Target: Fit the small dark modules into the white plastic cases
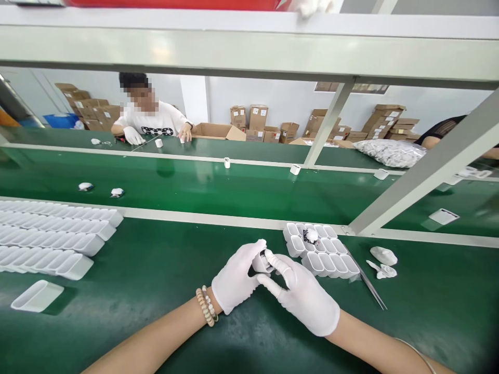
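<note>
Both my hands wear white gloves and meet over the green bench. My left hand [237, 275] is closed around a small white plastic housing [260, 262], its opening turned toward my right hand. My right hand [302, 293] has its fingertips on the housing's open end, with the thumb at the lower edge. The fingers cover most of the piece, so what sits inside it cannot be made out. Just beyond my right hand stands a block of white oval housings [331, 264], with a small white-domed part with dark edges [311, 237] resting on top.
Tweezers [366, 280] and crumpled white finger covers [384, 255] lie at the right. Rows of white housings [78, 266] fill the left, with a single housing [38, 296] nearer me. Past a metal rail runs a green conveyor [202, 187] carrying scattered parts. A co-worker [150, 117] sits opposite.
</note>
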`<state>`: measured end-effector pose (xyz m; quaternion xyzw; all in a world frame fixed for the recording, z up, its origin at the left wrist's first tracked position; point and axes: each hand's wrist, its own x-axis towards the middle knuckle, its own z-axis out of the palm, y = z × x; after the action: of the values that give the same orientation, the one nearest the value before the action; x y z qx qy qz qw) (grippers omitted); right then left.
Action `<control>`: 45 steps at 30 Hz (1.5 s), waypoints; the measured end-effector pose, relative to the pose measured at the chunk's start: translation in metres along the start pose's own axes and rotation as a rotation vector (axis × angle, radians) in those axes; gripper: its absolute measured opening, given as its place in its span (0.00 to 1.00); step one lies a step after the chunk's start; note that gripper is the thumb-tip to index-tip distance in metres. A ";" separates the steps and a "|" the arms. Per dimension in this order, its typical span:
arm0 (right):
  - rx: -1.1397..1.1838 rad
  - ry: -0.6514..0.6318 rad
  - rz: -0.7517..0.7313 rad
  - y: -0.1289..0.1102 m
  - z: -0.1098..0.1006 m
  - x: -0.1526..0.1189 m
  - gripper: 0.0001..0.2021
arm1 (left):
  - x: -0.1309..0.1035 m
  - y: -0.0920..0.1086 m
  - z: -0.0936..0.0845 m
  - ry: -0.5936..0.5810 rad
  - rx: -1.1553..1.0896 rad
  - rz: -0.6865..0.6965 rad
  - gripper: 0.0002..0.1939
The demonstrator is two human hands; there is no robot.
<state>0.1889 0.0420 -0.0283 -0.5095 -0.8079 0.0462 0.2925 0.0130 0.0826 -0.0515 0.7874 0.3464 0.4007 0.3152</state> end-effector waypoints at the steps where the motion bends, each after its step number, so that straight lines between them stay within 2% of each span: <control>1: 0.034 0.007 0.037 -0.001 -0.001 0.002 0.15 | -0.001 0.000 0.000 -0.026 0.019 0.014 0.31; 5: 0.218 -0.004 0.145 -0.007 -0.007 0.013 0.13 | -0.005 0.000 -0.003 -0.068 0.068 -0.022 0.27; 7: 0.271 -0.038 0.161 -0.013 -0.009 0.016 0.16 | -0.006 -0.002 -0.005 -0.069 0.082 -0.039 0.27; 9: 0.308 -0.063 0.159 -0.017 -0.013 0.020 0.19 | -0.006 -0.004 -0.005 -0.051 0.077 -0.033 0.27; 12: 0.365 -0.085 0.190 -0.011 -0.024 0.037 0.16 | -0.003 -0.009 -0.004 0.017 0.040 -0.055 0.30; 15: 0.316 -0.103 0.389 0.020 -0.043 0.072 0.09 | 0.003 -0.012 -0.003 0.036 0.096 -0.127 0.31; 18: 0.227 -0.070 0.519 0.070 -0.061 0.108 0.18 | 0.009 -0.007 0.004 -0.096 0.239 -0.129 0.28; 19: 0.190 -0.067 0.556 0.086 -0.064 0.116 0.17 | 0.012 -0.003 0.008 -0.149 0.288 -0.108 0.28; 21: 0.132 -0.080 0.605 0.114 -0.066 0.125 0.16 | 0.019 0.008 0.018 -0.227 0.372 -0.055 0.28; 23: 0.098 -0.106 0.619 0.133 -0.063 0.126 0.16 | 0.029 0.017 0.031 -0.256 0.426 -0.016 0.27; 27: 0.086 -0.165 0.559 0.155 -0.062 0.113 0.18 | 0.053 0.023 0.052 -0.239 0.438 -0.031 0.16; 30: 0.130 -0.219 0.412 0.166 -0.077 0.097 0.25 | 0.065 0.019 0.058 -0.231 0.411 -0.039 0.03; 33: 0.213 -0.338 0.216 0.172 -0.096 0.079 0.31 | 0.066 0.016 0.058 -0.231 0.371 -0.033 0.08; 35: 0.253 -0.421 0.128 0.171 -0.101 0.068 0.29 | 0.060 0.015 0.054 -0.237 0.310 -0.036 0.11; 38: 0.277 -0.487 0.080 0.168 -0.096 0.059 0.23 | 0.046 0.013 0.045 -0.214 0.167 -0.039 0.10; 42: 0.301 -0.487 0.083 0.170 -0.088 0.059 0.18 | 0.025 0.013 0.024 -0.121 0.045 -0.015 0.06; 45: 0.313 -0.462 0.100 0.171 -0.095 0.058 0.19 | 0.016 0.013 0.009 -0.047 -0.010 -0.001 0.06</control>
<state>0.3561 0.1520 0.0111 -0.4733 -0.8102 0.2995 0.1728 0.0315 0.0867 -0.0390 0.7948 0.3373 0.3838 0.3275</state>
